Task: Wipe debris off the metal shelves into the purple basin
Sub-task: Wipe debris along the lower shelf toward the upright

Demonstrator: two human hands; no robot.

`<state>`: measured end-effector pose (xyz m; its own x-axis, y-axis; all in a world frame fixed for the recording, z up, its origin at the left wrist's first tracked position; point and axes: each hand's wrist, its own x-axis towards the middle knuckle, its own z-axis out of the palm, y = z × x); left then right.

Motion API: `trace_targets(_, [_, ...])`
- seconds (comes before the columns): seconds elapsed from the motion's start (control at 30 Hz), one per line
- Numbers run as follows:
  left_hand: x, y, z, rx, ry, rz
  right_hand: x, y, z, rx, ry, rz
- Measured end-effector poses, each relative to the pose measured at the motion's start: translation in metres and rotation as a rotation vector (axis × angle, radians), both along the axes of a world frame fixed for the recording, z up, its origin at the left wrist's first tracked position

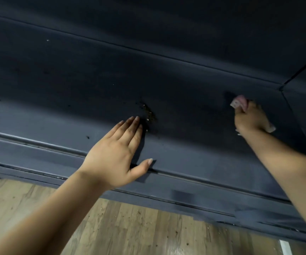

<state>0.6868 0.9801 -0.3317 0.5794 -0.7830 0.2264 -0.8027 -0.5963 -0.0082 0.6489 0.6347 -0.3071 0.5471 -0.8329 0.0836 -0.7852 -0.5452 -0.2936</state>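
Nearest to me, below both my forearms, runs the wood-look floor (130,227), with small specks scattered over its planks. Beyond it comes the front lip (38,151) of the dark metal shelf (65,111), a ridged edge crossing under my left wrist. My left hand (115,155) lies flat on the shelf just past that lip, fingers straight and held together, thumb spread out to the right and touching the ridge. Right at the tips of those fingers, a little to their right, sits a small heap of debris (149,115), brownish crumbs with a few pale flecks, and some loose dark specks lie further left on the shelf. Well off to the right of the heap, and slightly deeper in, my right hand (249,118) is curled around a pink cloth (237,103), pinching it so that 1 bunched end sticks out beyond my fingers and presses on the shelf surface. Past that hand the shelf meets its dark side wall (305,100) at a corner, and the back panel (148,34) rises behind everything. The purple basin is nowhere in my view.
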Motion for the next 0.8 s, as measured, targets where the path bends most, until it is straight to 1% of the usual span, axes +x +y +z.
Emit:
trace_targets(0.13, [0.0, 0.001, -0.002, -0.019, -0.008, -0.004, 0.037, 0.0, 0.007, 0.074, -0.037, 0.092])
trace_targets(0.23, [0.001, 0.002, -0.002, -0.032, -0.015, 0.004, 0.073, 0.024, 0.011, 0.091, -0.063, 0.228])
trace_targets(0.33, [0.002, 0.002, -0.002, -0.035, -0.031, -0.003, 0.112, 0.07, 0.005, 0.155, -0.103, 0.44])
trace_targets(0.43, [0.002, 0.002, -0.001, -0.033, -0.014, 0.001, 0.141, 0.14, -0.001, 0.353, -0.198, 0.74])
trace_targets(0.47, [0.002, 0.001, -0.002, -0.031, -0.013, 0.001, 0.145, 0.16, -0.003, 0.421, -0.204, 0.81])
trace_targets(0.53, [0.001, 0.002, -0.003, -0.029, -0.012, 0.002, 0.146, 0.193, -0.003, 0.484, -0.21, 0.897])
trace_targets(0.63, [0.002, 0.002, -0.002, -0.028, -0.001, 0.003, 0.137, 0.206, 0.004, 0.582, -0.287, 0.902])
trace_targets(0.7, [0.002, 0.002, -0.002, -0.031, 0.007, 0.005, 0.125, 0.19, 0.01, 0.637, -0.343, 0.844])
trace_targets(0.73, [0.002, 0.002, -0.002, -0.035, 0.008, 0.007, 0.116, 0.176, 0.013, 0.605, -0.368, 0.804])
trace_targets(0.8, [0.002, 0.002, -0.003, -0.042, -0.002, 0.005, 0.093, 0.142, 0.015, 0.447, -0.402, 0.691])
